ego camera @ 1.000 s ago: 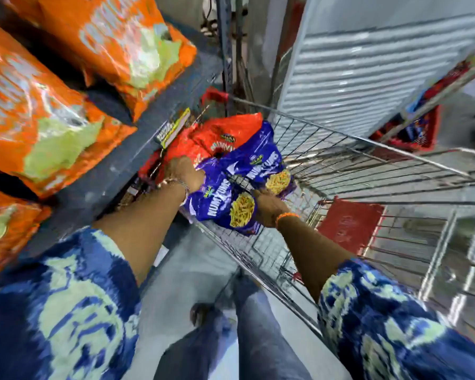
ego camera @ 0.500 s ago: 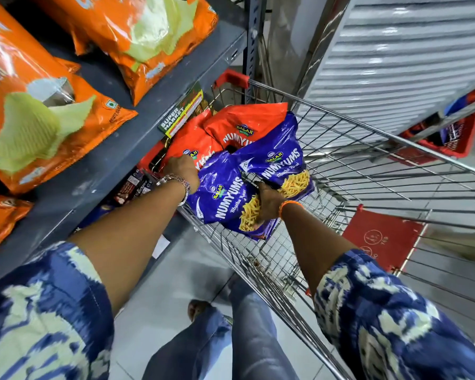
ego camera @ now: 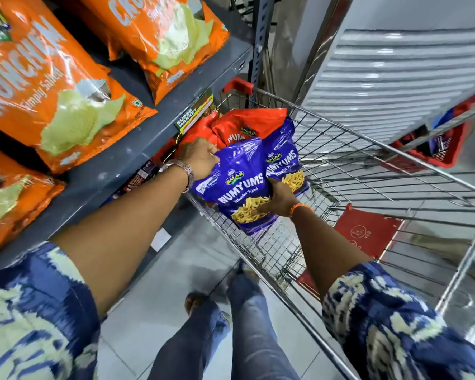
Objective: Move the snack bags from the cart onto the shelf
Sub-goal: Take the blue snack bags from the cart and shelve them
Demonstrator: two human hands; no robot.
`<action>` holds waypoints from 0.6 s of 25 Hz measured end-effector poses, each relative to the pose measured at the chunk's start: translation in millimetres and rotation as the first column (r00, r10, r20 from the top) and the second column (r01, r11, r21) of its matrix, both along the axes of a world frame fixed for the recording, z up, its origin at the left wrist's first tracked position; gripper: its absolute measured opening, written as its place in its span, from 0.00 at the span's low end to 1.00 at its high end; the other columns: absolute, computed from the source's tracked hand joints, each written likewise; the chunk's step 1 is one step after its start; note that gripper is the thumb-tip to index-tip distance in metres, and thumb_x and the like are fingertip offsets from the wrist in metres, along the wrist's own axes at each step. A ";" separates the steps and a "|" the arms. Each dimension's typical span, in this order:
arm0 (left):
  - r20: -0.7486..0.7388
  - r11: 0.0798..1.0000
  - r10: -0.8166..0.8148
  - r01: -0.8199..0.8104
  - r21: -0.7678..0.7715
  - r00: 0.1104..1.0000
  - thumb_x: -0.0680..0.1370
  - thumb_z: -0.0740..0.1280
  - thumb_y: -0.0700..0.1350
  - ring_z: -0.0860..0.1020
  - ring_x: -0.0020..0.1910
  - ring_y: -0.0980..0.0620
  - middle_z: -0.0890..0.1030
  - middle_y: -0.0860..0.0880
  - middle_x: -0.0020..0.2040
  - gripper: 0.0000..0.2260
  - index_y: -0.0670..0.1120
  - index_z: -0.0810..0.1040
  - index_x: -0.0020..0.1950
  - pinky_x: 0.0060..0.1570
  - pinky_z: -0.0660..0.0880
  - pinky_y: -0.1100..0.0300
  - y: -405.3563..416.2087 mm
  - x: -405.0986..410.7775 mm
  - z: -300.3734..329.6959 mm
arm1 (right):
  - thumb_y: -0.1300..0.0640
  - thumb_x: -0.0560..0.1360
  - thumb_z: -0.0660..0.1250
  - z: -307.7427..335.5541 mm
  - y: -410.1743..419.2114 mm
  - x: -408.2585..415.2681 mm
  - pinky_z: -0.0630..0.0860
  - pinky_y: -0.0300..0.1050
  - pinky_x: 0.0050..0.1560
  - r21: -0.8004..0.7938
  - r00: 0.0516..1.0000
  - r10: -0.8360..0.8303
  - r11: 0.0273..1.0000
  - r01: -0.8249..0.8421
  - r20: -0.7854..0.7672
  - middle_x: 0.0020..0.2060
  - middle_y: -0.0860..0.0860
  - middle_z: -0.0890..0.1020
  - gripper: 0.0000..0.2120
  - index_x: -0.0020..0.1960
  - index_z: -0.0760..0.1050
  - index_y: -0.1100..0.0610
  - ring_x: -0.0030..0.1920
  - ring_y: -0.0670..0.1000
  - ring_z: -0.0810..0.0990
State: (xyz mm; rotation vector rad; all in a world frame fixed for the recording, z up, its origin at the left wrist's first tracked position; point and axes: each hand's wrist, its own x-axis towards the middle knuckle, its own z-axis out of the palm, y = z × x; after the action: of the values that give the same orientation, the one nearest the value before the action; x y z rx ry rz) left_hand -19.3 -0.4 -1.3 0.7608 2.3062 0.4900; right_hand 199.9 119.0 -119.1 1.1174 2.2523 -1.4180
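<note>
At frame centre, above the cart (ego camera: 348, 160), left hand (ego camera: 200, 157) and right hand (ego camera: 279, 200) clasp two purple snack bags (ego camera: 239, 171) — lifting step — next, swing them left onto the shelf (ego camera: 126, 157).

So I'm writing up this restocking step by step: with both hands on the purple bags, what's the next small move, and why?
Probably lift the two purple Numyums bags up clear of the cart rim, then swing left toward the shelf. The left hand pinches a top edge and the right hand supports below, while the bags sit low against the wire side.
</note>
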 end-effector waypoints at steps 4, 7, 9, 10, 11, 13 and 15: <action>0.018 0.950 0.061 -0.063 0.306 0.998 0.74 0.74 0.44 0.85 0.51 0.45 0.87 0.44 0.50 0.07 0.43 0.86 0.49 0.56 0.81 0.48 13.4 11.2 74.2 | 0.52 0.46 0.88 51.9 4.3 24.3 0.81 0.53 0.59 -0.222 0.942 -0.204 0.964 0.146 -0.265 0.52 0.51 0.87 0.41 0.56 0.80 0.61 0.56 0.52 0.85; 0.061 0.893 0.030 -0.054 0.447 0.998 0.68 0.77 0.53 0.86 0.46 0.47 0.88 0.44 0.44 0.13 0.47 0.87 0.46 0.52 0.83 0.47 12.6 11.5 149.1 | 0.55 0.50 0.87 117.2 2.9 39.1 0.83 0.49 0.51 -0.285 0.890 -0.271 0.943 0.170 -0.367 0.48 0.52 0.88 0.38 0.56 0.80 0.67 0.48 0.49 0.85; 0.127 0.840 0.049 -0.110 0.531 0.991 0.63 0.79 0.54 0.87 0.43 0.49 0.87 0.45 0.41 0.16 0.47 0.86 0.45 0.49 0.82 0.54 4.9 12.6 193.4 | 0.55 0.54 0.87 164.2 -1.4 45.9 0.84 0.54 0.49 -0.250 0.874 -0.269 0.952 0.177 -0.406 0.47 0.57 0.88 0.30 0.52 0.83 0.65 0.44 0.51 0.84; 0.176 0.807 0.052 -0.145 0.572 0.983 0.64 0.81 0.52 0.86 0.40 0.52 0.87 0.46 0.40 0.15 0.46 0.86 0.45 0.46 0.81 0.58 -0.5 15.3 214.8 | 0.58 0.57 0.86 189.8 -3.5 49.9 0.84 0.52 0.45 -0.232 0.861 -0.273 0.955 0.187 -0.430 0.46 0.57 0.87 0.24 0.50 0.84 0.65 0.42 0.50 0.83; 0.229 0.774 0.038 -0.173 0.609 0.973 0.66 0.81 0.48 0.84 0.37 0.56 0.86 0.48 0.38 0.13 0.44 0.85 0.46 0.42 0.79 0.62 -6.4 19.3 234.6 | 0.62 0.59 0.84 214.1 -6.2 51.6 0.83 0.47 0.41 -0.222 0.845 -0.274 0.956 0.190 -0.459 0.43 0.55 0.87 0.19 0.48 0.85 0.64 0.39 0.48 0.82; 0.320 0.692 -0.022 -0.217 0.689 0.947 0.70 0.79 0.42 0.82 0.37 0.53 0.86 0.49 0.38 0.09 0.41 0.85 0.47 0.41 0.78 0.62 -14.9 25.5 268.2 | 0.64 0.60 0.83 256.0 -9.3 47.4 0.80 0.43 0.40 -0.207 0.809 -0.260 0.963 0.174 -0.527 0.40 0.53 0.87 0.17 0.47 0.85 0.65 0.37 0.46 0.81; 0.362 0.588 -0.037 -0.273 0.762 0.931 0.72 0.76 0.41 0.82 0.42 0.47 0.86 0.45 0.40 0.04 0.43 0.86 0.45 0.47 0.78 0.54 -22.8 30.4 296.5 | 0.60 0.58 0.84 295.2 -14.8 39.8 0.82 0.52 0.41 -0.189 0.771 -0.254 0.966 0.175 -0.584 0.41 0.59 0.88 0.20 0.47 0.84 0.66 0.38 0.50 0.83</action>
State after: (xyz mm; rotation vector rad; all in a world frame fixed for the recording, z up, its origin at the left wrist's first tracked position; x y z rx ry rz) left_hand 11.2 -23.1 295.1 0.8210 1.7271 1.6794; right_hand 239.7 104.2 176.0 1.0020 2.4298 -2.2521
